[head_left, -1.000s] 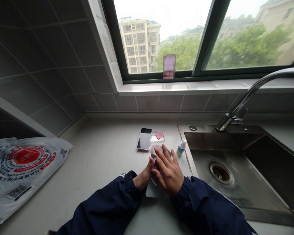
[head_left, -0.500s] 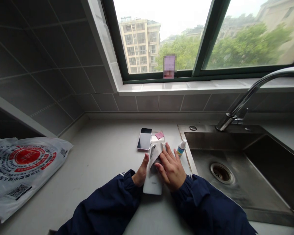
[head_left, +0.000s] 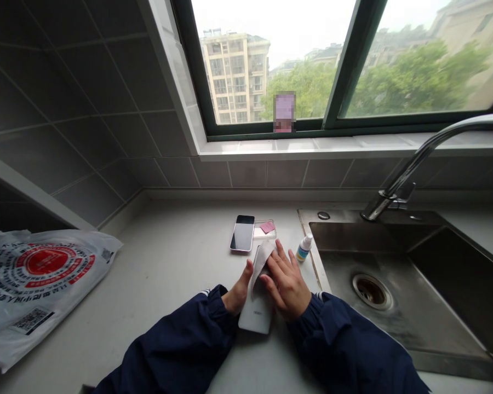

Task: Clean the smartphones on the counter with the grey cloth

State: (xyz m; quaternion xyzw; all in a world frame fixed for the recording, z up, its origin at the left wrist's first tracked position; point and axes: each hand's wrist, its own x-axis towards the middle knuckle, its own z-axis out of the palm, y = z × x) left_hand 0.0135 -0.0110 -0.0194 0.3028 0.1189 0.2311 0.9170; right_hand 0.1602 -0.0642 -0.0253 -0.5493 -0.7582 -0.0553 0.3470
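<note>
A white phone (head_left: 257, 318) lies back-up on the grey countertop (head_left: 176, 273) in front of me. My left hand (head_left: 239, 290) grips its left edge, thumb up along the side. My right hand (head_left: 285, 283) presses a light grey cloth (head_left: 261, 260) flat on the phone's upper half, fingers stretched out over it. Just beyond lies a second phone (head_left: 242, 233) with its dark screen up. Beside that phone is a clear case (head_left: 265, 230) holding a pink slip. A small white dropper bottle (head_left: 304, 248) with a blue label stands to the right of my fingers.
A steel sink (head_left: 398, 290) with a drain and a curved tap (head_left: 419, 158) fills the right side. A white plastic bag (head_left: 36, 284) with red print lies at the left of the counter. Grey tiled walls and a window ledge close off the back.
My right hand with the cloth slid from low on the phone up toward its far end. The lower part of the white phone came into sight. My left hand stayed at the edge.
</note>
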